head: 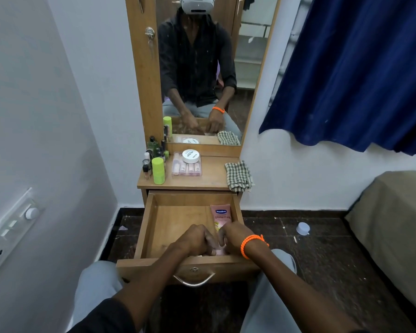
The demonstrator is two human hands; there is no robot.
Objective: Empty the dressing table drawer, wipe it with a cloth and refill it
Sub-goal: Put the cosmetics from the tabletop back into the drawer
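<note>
Head view: two hands, the left hand [197,239] and the right hand [235,237], reach into the one open drawer [151,227], fingers [222,233] curled around the near end of a single pink tube [221,216] labelled "Vaseline". Beyond the fingertips, the tabletop [213,179] carries one checked cloth [238,176], one white jar [191,156] on one clear case [186,168], and one green bottle [158,170]; the jar's lettering is unreadable.

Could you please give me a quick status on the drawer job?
Both hands, left and right, curled inside open drawer. Pink tube remains inside. Checked cloth waits on top. Nothing blocking.
</note>
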